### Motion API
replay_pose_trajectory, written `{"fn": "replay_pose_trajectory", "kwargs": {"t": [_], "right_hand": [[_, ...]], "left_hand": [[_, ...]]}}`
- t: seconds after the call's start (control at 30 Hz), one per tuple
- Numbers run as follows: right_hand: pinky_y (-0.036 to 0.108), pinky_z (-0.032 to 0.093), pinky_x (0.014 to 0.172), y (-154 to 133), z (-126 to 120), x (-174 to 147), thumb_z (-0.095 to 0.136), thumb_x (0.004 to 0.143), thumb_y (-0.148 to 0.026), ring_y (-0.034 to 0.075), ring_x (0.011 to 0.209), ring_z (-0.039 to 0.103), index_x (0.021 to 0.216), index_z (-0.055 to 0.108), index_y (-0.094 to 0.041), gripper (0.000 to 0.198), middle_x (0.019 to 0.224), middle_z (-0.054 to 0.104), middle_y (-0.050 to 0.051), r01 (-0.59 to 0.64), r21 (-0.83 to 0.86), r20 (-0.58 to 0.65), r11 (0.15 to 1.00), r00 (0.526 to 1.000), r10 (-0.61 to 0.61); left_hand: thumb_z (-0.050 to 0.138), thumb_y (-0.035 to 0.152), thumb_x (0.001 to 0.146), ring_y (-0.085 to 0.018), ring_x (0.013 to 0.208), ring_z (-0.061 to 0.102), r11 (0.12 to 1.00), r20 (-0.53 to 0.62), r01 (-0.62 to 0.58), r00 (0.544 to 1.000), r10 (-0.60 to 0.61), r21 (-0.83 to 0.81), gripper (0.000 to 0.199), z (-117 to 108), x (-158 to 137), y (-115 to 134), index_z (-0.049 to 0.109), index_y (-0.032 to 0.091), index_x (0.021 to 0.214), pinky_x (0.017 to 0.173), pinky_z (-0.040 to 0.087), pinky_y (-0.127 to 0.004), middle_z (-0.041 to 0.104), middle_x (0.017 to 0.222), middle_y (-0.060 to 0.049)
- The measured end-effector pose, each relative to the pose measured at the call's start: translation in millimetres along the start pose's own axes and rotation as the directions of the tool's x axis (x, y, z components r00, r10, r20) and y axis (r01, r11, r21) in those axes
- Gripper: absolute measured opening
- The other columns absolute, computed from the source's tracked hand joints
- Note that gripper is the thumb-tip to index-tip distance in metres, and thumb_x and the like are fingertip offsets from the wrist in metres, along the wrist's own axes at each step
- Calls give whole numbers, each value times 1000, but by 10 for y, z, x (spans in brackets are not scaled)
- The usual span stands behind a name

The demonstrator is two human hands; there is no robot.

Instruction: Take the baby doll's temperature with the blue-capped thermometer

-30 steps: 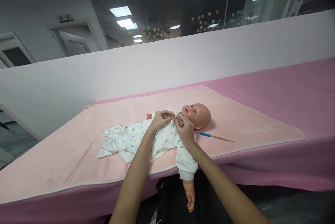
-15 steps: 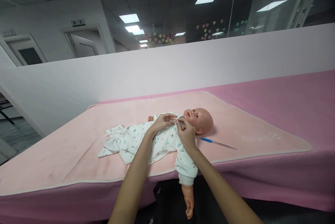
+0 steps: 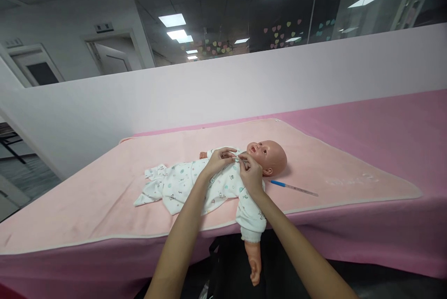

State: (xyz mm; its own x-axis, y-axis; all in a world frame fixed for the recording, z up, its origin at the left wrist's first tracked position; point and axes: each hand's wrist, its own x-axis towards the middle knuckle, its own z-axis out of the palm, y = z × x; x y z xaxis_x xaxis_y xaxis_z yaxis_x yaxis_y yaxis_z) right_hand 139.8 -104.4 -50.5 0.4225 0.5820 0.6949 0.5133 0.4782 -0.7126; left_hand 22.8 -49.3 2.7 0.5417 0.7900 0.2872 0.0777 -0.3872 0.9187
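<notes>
A baby doll (image 3: 274, 157) lies on its back, its head to the right and one arm hanging over the table's near edge. It wears a white printed romper (image 3: 188, 178) with long sleeves. At the neckline, my left hand (image 3: 220, 161) pinches the romper's front edge. My right hand (image 3: 250, 171) grips the cloth just under the doll's chin, close beside the left. A small pale spot, perhaps a snap, shows between my fingertips. Beside the doll's head lies a glass thermometer (image 3: 296, 188) with a blue end, touched by neither hand.
A peach blanket (image 3: 104, 196) under the doll covers much of a table with a pink cloth (image 3: 384, 140). Behind it stands a low white wall (image 3: 195, 89) with glass above. A dark bag or chair (image 3: 230, 261) is below the near edge.
The view has shifted slightly. My fingertips have drawn a little apart at the neckline, so a pale spot on the cloth now shows between them. Doll and thermometer lie as before.
</notes>
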Motion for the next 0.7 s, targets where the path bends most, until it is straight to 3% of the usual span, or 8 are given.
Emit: {"fn": "replay_pose_trajectory", "kwargs": {"t": [0.2, 0.37, 0.7], "right_hand": [[23, 36, 50, 22, 6, 3, 45, 80, -24, 11, 47, 47, 82, 61, -18, 18, 73, 64, 2, 16, 16, -1, 1000, 1000, -16], [23, 35, 49, 28, -7, -3, 46, 79, -25, 10, 43, 43, 81, 61, -18, 17, 64, 62, 0, -12, 10, -9, 1000, 1000, 12], [23, 36, 50, 10, -42, 0, 44, 78, -23, 10, 43, 44, 78, 63, -17, 20, 59, 60, 0, -32, -6, 0, 999, 1000, 32]], "left_hand": [[67, 17, 63, -10, 66, 54, 1000, 35, -3, 999, 3, -4, 34, 4, 2, 23, 62, 13, 96, 63, 38, -22, 63, 73, -2], [67, 19, 62, -7, 57, 47, 999, 24, 6, 1000, -7, 31, 36, -2, 3, 23, 61, 14, 97, 55, 33, -20, 61, 72, -1], [69, 24, 61, -10, 66, 51, 999, 106, 9, 994, -6, -32, 36, -6, -5, 29, 62, 14, 96, 61, 35, -21, 59, 73, -1]]}}
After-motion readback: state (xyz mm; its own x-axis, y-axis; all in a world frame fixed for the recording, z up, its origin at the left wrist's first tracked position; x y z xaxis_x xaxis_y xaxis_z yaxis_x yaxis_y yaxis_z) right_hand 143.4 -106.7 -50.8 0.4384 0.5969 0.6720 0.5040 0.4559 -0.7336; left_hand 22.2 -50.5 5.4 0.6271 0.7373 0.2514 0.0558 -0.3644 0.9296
